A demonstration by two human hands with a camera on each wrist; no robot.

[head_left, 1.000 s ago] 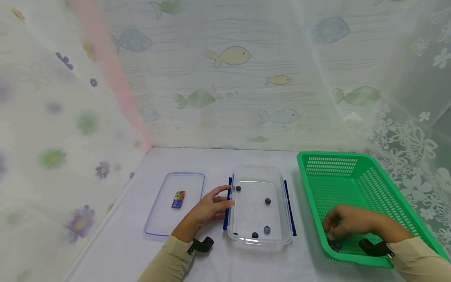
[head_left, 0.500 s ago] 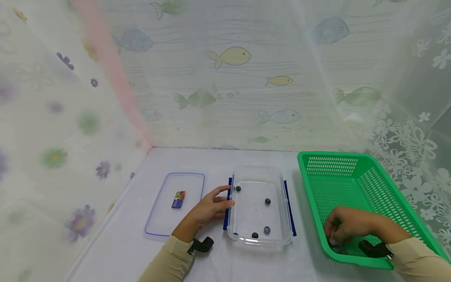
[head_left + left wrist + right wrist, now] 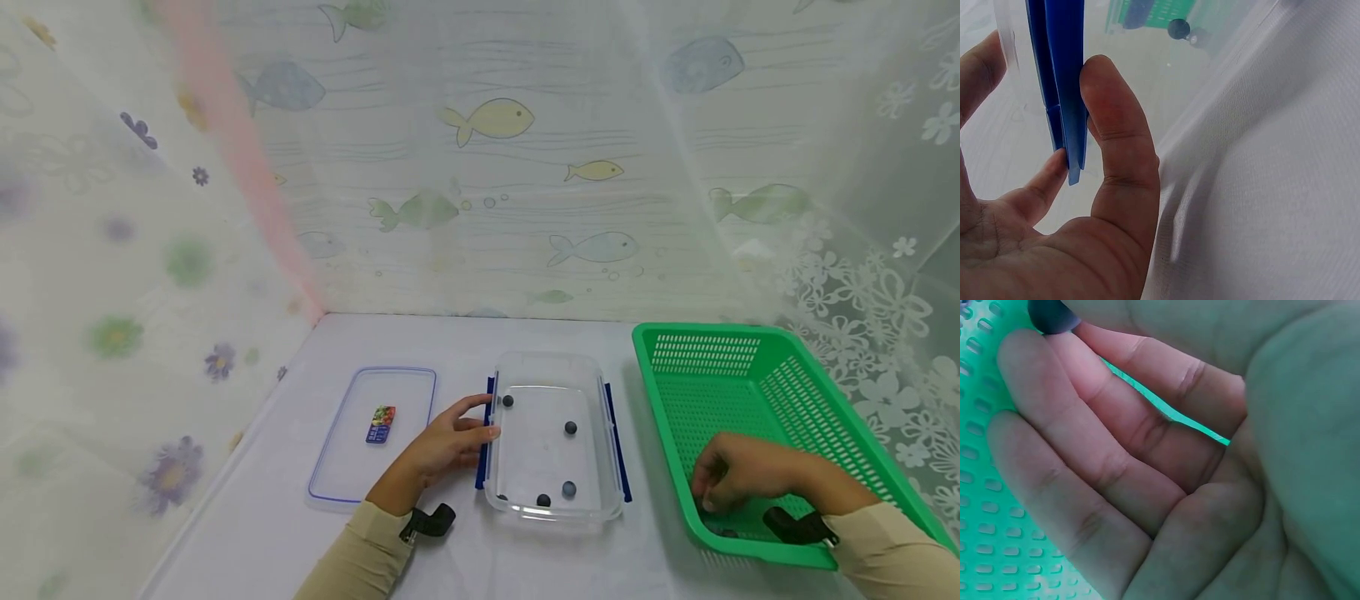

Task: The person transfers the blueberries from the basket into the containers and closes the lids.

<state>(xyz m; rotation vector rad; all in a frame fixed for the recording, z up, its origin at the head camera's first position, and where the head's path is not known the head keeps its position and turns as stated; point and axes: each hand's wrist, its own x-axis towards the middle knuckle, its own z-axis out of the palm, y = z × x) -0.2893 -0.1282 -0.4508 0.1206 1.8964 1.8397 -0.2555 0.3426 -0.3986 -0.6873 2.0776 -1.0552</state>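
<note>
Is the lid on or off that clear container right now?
Off. The lid lies to the left of the clear container, apart from it, and small dark balls show inside through the uncovered top.

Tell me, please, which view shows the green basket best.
The head view shows the green basket nearly whole; the right wrist, only perforated parts; the left wrist, a patch through the clear container.

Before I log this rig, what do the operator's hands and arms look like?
Left hand and right hand: bare, ungloved. Left sleeve and right sleeve: beige, reaching the wrists. Left wrist camera and right wrist camera: black, curved housings. No cables visible.
</note>
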